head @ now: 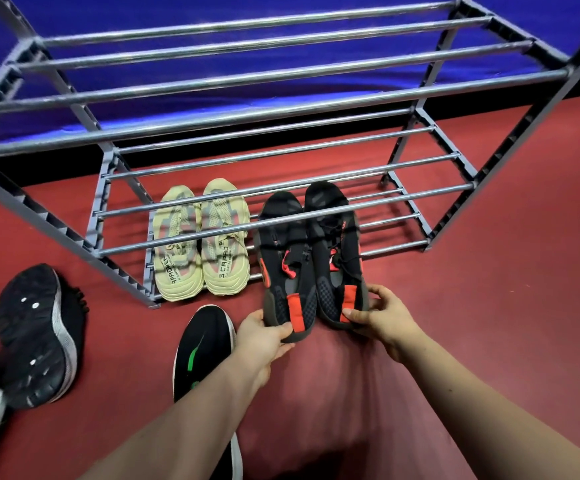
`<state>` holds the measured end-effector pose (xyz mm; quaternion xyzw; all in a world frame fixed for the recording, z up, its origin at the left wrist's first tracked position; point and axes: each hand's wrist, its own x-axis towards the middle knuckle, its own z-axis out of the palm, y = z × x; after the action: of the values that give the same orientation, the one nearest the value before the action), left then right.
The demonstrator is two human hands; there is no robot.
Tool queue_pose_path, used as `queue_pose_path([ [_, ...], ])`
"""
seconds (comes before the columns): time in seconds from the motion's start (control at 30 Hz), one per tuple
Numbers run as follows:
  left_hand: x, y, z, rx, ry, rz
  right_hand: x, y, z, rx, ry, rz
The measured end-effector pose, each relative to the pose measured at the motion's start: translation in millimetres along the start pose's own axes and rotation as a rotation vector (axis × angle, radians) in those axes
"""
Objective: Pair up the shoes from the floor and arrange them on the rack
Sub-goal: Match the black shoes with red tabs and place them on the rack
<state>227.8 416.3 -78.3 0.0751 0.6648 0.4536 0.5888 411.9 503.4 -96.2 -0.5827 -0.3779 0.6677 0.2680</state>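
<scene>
Black with red heel tabs, the two sneakers (311, 258) lie side by side with toes pushed in on the rack's (281, 223) bottom tier, heels toward the person. The left hand (264, 337) has its fingers (283, 330) pinching the left heel; the right hand (383, 315) pinches the right heel. Just beside them sits a pale yellow pair (200, 244). On the red floor (489, 289) lie a black shoe with a green stripe (202, 355) and an overturned black shoe (34, 336).

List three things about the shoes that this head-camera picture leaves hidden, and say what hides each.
- Black-and-green shoe: heel end, behind the left forearm.
- Overturned black shoe: its upper, since only the sole faces up.
- Black-and-red pair: whether the heels rest on the bottom rails; both hands hold them.
</scene>
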Motion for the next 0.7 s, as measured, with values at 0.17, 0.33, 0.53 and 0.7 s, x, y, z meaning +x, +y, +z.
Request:
queue_pose_path([
  [0.17,-2.6,-4.0,-3.1,-0.024,0.020,-0.023,-2.0,9.9,2.1,-0.016,-0.006,0.006],
  [0.33,-0.8,-8.4,-5.3,0.010,0.054,0.010,-3.5,15.1,2.6,-0.007,-0.017,0.012],
  [0.53,0.2,-9.5,-8.3,0.131,0.125,0.101,-5.5,14.1,9.0,-0.027,-0.006,0.002],
  [0.7,-4.2,-3.4,-16.2,0.013,0.059,0.002,-12.9,10.5,6.9,0.054,-0.079,0.096],
])
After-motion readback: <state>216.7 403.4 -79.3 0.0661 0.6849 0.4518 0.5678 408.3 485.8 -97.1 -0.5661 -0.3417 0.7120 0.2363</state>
